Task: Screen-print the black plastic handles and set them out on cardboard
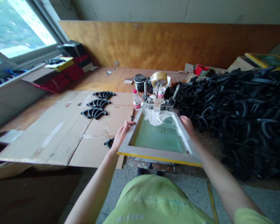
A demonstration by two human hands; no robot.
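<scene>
In front of me a screen printing frame (158, 155) with green mesh is held at its two sides. My left hand (123, 133) grips its left rail, fingers near the upper part of the edge. Round the right rail is my right hand (188, 124), also closed, with some fingers hidden by the frame. White smears and a pale strip lie at the mesh's far end, beside a metal clamp (162, 106). A black curved part (109, 142) shows partly behind my left wrist.
Several black curved parts (94, 113) lie in rows on flattened cardboard (67, 124). A big heap of black parts (242, 115) fills the right side. Behind the frame stand a red-capped bottle (136, 101), a dark tub (140, 83) and a tape roll (159, 78).
</scene>
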